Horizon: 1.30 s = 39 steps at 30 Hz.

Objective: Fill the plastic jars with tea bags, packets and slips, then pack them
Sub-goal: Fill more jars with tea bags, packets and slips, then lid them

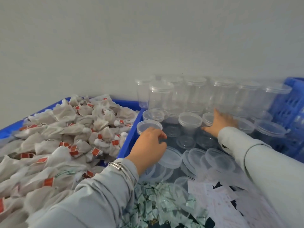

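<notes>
Clear plastic jars (pixel 194 96) upright, lids up, left hand (pixel 148 145) loosely curled, holding nothing, right hand (pixel 220 122) spread flat against jars

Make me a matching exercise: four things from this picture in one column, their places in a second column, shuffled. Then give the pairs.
1. tea bags
2. stacked jars
3. green packets
4. loose lids

A. against the wall at the back
B. piled in the blue bin on the left
C. lying flat between the two hands
D. nearest the camera, beside the paper slips

Pairs: 1-B, 2-A, 3-D, 4-C
</notes>
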Tool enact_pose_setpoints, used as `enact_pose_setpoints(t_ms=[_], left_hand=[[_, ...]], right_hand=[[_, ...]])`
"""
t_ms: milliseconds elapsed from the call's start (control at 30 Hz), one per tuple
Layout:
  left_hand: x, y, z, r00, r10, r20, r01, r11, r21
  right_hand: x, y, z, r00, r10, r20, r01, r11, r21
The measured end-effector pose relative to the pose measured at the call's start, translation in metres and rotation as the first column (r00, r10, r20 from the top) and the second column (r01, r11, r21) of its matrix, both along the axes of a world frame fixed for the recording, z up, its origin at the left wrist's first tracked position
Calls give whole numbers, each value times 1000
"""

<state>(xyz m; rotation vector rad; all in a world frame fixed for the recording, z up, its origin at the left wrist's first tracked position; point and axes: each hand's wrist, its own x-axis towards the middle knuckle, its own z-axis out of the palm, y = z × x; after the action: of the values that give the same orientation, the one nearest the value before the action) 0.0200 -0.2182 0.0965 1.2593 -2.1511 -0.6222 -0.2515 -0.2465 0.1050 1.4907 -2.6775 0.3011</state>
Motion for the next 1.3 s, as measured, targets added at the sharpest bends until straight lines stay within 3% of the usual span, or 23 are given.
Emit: enact_pose_setpoints(t_ms=[200, 333, 433, 500, 667, 733, 800, 867, 933, 1000, 1133, 1167, 1300], left_hand=[[1, -3, -4, 1000, -7, 10, 7, 1000, -20], [1, -3, -6, 1000, 16, -10, -16, 999, -48], [0, 3, -3, 997, -5, -82, -1, 997, -78], [-2, 12, 0, 986, -31, -162, 21, 998, -63], [-4, 50, 31, 856, -94, -508, 198, 968, 154], [-1, 65, 44, 894, -181, -409, 246, 963, 110], [5, 78, 52, 950, -265, -167, 275, 961, 39], [15, 90, 51, 949, -314, 16, 314, 949, 26], [24, 99, 44, 937, -330, 113, 328, 944, 36], [31, 105, 37, 938, -323, 127, 323, 946, 19], [42, 108, 28, 944, -297, 142, 297, 955, 23], [42, 109, 27, 938, -292, 187, 295, 955, 13], [37, 110, 24, 947, -230, 224, 248, 967, -55]], right_hand=[[-4, 2, -3, 997, -57, 60, 62, 994, -88], [11, 18, 10, 989, 10, 151, 48, 926, -374], [31, 43, 26, 981, 145, 131, -32, 781, -623], [48, 66, 32, 956, 278, 93, -132, 693, -709], [100, 129, 26, 784, 619, -43, -471, 549, -690], [114, 149, 20, 699, 712, -72, -579, 504, -640], [124, 164, 11, 641, 759, -117, -647, 451, -615], [134, 173, -4, 617, 775, -139, -640, 390, -662], [139, 178, -20, 597, 802, -26, -542, 379, -750], [139, 183, -30, 524, 837, 157, -484, 444, -754], [140, 189, -56, 243, 820, 519, -477, 567, -672], [141, 191, -64, 264, 801, 537, -449, 595, -667], [137, 190, -75, 522, 713, 468, -396, 689, -607]])
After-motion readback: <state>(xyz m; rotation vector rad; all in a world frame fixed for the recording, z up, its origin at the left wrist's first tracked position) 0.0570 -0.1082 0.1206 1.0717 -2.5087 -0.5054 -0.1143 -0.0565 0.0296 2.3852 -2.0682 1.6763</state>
